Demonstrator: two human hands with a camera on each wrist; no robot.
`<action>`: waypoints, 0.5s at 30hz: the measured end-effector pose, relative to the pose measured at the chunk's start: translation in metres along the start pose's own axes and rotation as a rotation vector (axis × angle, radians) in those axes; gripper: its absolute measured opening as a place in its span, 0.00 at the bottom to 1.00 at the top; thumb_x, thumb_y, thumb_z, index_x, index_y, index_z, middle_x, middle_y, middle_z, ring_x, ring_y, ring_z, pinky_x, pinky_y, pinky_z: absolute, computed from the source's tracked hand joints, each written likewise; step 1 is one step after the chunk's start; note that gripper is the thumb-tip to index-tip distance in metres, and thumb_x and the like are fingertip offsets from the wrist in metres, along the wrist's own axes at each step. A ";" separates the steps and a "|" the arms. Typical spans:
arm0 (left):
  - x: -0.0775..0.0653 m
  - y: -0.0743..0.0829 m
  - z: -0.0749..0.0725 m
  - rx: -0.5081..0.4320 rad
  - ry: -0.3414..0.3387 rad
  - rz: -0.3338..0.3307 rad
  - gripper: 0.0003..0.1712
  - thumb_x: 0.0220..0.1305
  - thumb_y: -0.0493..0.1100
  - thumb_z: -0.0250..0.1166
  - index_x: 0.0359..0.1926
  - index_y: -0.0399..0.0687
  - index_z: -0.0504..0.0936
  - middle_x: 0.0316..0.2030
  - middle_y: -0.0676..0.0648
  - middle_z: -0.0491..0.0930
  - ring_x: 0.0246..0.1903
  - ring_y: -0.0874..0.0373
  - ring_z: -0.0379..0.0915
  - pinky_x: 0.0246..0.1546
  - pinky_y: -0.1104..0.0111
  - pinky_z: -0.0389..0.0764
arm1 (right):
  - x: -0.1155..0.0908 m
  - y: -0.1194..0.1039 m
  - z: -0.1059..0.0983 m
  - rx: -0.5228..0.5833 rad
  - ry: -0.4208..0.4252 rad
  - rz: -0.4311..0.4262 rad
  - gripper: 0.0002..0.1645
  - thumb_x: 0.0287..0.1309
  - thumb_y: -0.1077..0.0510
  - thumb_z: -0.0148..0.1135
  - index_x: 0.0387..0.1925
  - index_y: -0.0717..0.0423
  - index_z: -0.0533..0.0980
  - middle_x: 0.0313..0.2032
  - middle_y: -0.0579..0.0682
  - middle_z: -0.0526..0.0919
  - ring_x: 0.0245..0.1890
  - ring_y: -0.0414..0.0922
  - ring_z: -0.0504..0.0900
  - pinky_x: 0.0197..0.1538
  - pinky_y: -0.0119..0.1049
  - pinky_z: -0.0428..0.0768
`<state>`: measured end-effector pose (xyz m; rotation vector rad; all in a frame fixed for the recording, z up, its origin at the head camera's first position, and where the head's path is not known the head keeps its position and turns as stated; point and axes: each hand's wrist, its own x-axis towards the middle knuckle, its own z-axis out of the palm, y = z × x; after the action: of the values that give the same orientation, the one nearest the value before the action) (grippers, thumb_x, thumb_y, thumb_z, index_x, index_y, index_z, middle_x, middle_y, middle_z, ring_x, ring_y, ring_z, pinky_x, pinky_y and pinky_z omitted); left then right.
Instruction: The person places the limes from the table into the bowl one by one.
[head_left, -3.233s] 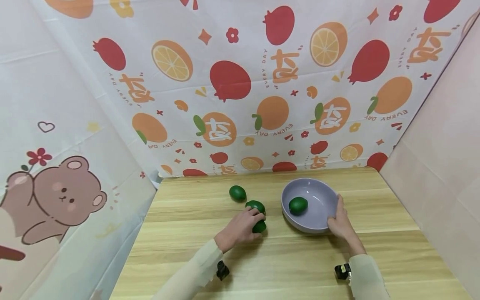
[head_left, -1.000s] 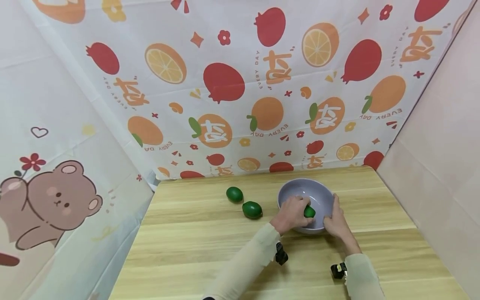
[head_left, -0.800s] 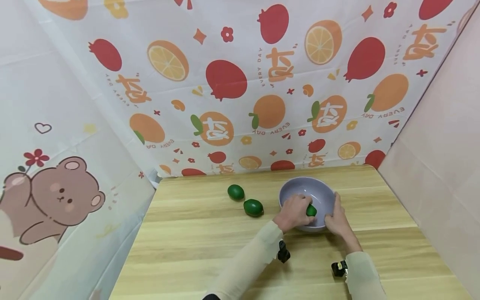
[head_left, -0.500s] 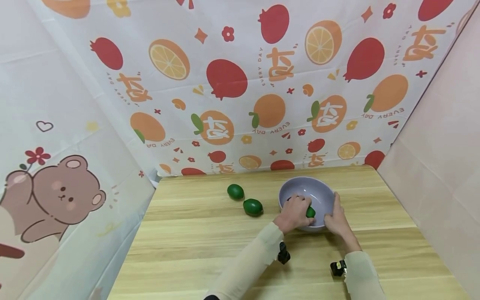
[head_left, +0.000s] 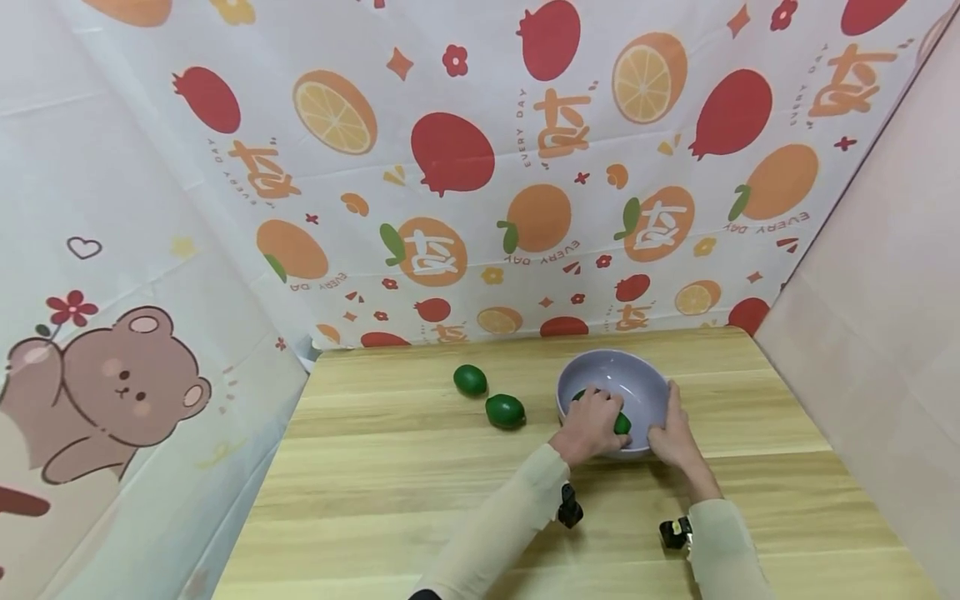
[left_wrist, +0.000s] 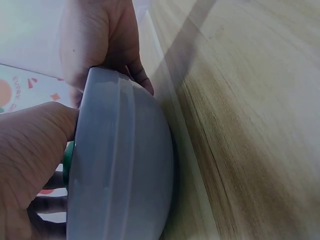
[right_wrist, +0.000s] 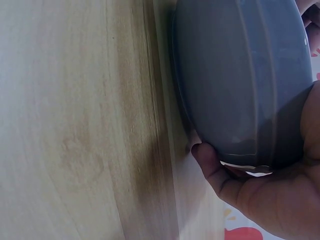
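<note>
My left hand (head_left: pixel 589 423) reaches into the lavender bowl (head_left: pixel 647 398), its fingers curled over a green lime (head_left: pixel 622 424). A sliver of another lime (head_left: pixel 578 395) shows behind the knuckles inside the bowl. My right hand (head_left: pixel 677 437) grips the bowl's right side, thumb at the rim and fingers around the outer wall. In the right wrist view a fingertip (right_wrist: pixel 202 152) lies low against the bowl's wall, close to the table. The left wrist view shows green (left_wrist: pixel 67 160) beside the rim, mostly hidden by the bowl.
Two more limes, one farther back (head_left: pixel 470 380) and one nearer (head_left: pixel 506 412), lie on the wooden table (head_left: pixel 375 467) left of the bowl. A fruit-print cloth (head_left: pixel 480 208) hangs behind the table, with pale cloth walls at both sides.
Since the earliest frame, my left hand has carried a lime from the table rightward into the bowl. Over the last second it has barely moved there. My right hand has kept its grip on the bowl.
</note>
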<state>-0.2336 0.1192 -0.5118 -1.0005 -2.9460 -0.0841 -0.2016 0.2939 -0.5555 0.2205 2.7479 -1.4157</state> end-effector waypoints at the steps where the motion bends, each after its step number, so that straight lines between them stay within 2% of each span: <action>1: 0.000 0.000 0.000 0.000 -0.003 -0.006 0.32 0.59 0.68 0.70 0.58 0.59 0.80 0.53 0.54 0.83 0.53 0.58 0.76 0.41 0.65 0.84 | 0.000 0.000 0.001 0.002 -0.004 0.001 0.62 0.50 0.73 0.45 0.78 0.63 0.22 0.75 0.82 0.40 0.74 0.76 0.49 0.74 0.70 0.53; 6: 0.000 0.000 0.000 0.000 -0.022 -0.022 0.32 0.59 0.68 0.69 0.59 0.59 0.80 0.54 0.54 0.83 0.54 0.57 0.76 0.43 0.63 0.85 | 0.002 -0.002 0.002 -0.006 -0.003 0.000 0.61 0.50 0.73 0.45 0.78 0.63 0.22 0.74 0.83 0.41 0.74 0.77 0.48 0.74 0.70 0.53; 11: -0.001 -0.001 0.000 -0.023 -0.053 -0.069 0.30 0.58 0.67 0.71 0.56 0.59 0.81 0.50 0.54 0.84 0.48 0.58 0.78 0.41 0.65 0.84 | 0.001 -0.003 0.003 -0.003 -0.023 0.003 0.61 0.51 0.72 0.45 0.77 0.62 0.21 0.74 0.82 0.39 0.74 0.77 0.47 0.74 0.71 0.52; 15: -0.001 -0.002 0.001 -0.052 -0.076 -0.077 0.28 0.59 0.65 0.71 0.54 0.58 0.81 0.46 0.54 0.84 0.45 0.58 0.78 0.39 0.65 0.83 | 0.000 -0.002 0.003 0.010 -0.017 0.000 0.62 0.50 0.73 0.45 0.77 0.63 0.21 0.74 0.82 0.38 0.74 0.78 0.47 0.74 0.70 0.53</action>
<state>-0.2346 0.1171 -0.5127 -0.9156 -3.0672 -0.1286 -0.2018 0.2899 -0.5557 0.2071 2.7277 -1.4248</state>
